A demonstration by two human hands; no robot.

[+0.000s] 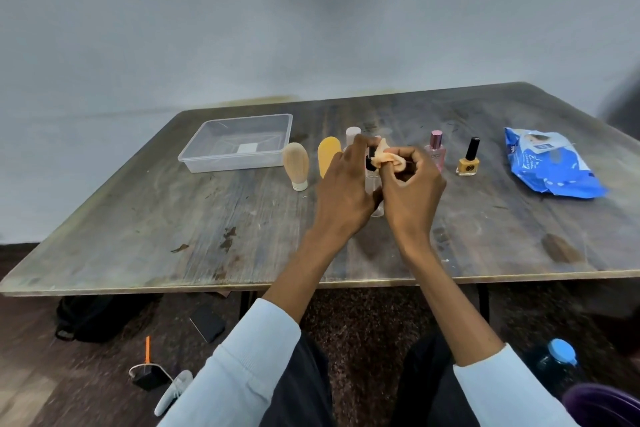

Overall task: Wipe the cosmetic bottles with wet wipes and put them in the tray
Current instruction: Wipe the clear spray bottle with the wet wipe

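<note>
Two hands wiped a small clear bottle at the centre of the frame, above a worn table.

The table point(173, 225) filled the middle of the frame; the clear tray point(194, 158) lay empty at its upper left; the blue wipes pack point(550, 166) lay at right; the left hand point(346, 191) had its grip closed round the clear bottle point(372, 180), black-topped and upright; the right hand point(412, 191) pinched a crumpled peach wipe point(389, 158) against the bottle's top; a beige tube point(296, 163), an orange tube point(327, 154), a pink bottle point(435, 147) and a yellow nail polish point(468, 159) stood in a row behind the hands.
</note>
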